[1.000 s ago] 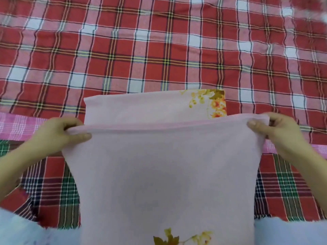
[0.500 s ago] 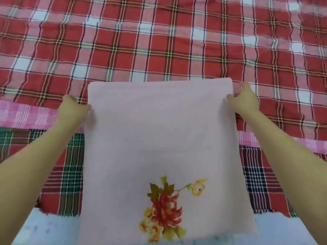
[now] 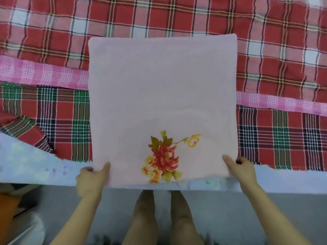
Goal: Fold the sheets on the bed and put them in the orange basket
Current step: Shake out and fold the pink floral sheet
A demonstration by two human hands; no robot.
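Both hands have come back from the far corners of the pink sheet to its near corners since half a second ago, and more of the floor shows below the bed edge. The sheet lies folded and flat on the bed as a neat rectangle. Its far edge is on the red plaid, its middle crosses the pink band and the green plaid, and its near edge lies over the pale cover at the bed's rim. A flower print — red bloom, yellow buds, olive leaves — sits close to the near edge, between the hands.

The left hand pinches the near left corner, thumb on top of the cloth and fingers curled under it. The right hand grips the near right corner likewise — thumb laid on top, fingers curled at the side edge. Both forearms reach in from below, and the person's legs stand between them, close against the bed.

At the lower left edge lies an orange shape, well apart from the sheet and blurred; whether it is the basket I cannot tell.
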